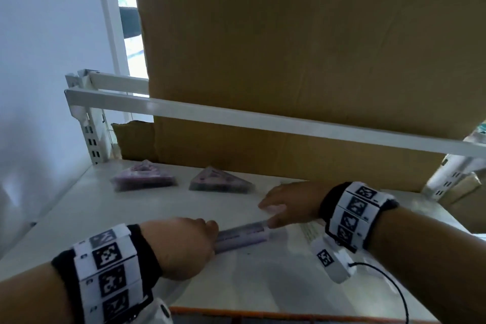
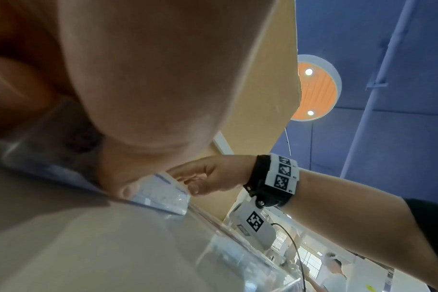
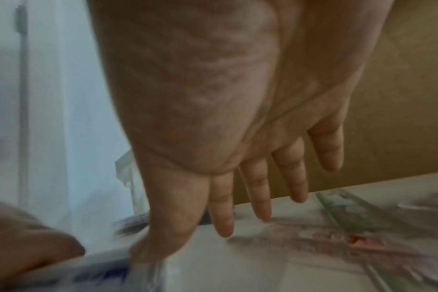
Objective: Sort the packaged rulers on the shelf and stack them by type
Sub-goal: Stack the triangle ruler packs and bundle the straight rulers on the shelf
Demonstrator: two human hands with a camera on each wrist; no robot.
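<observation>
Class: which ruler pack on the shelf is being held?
The straight purple pack in front: left hand grips it, right hand touches its end. The two triangular packs behind lie untouched.

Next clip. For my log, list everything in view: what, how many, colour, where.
straight-ruler pack: one, purple, front of shelf, between the hands
triangle-ruler stacks: two, purple, back left of shelf, apart
green ruler: one, on shelf beyond the right fingers
cardboard box: one, brown, behind everything
shelf: one, white
rail: one, white, across the box
wrist bands: two, black-and-white markers
left hand: grips one end of the pack
right hand: thumb on other end, fingers straight
</observation>
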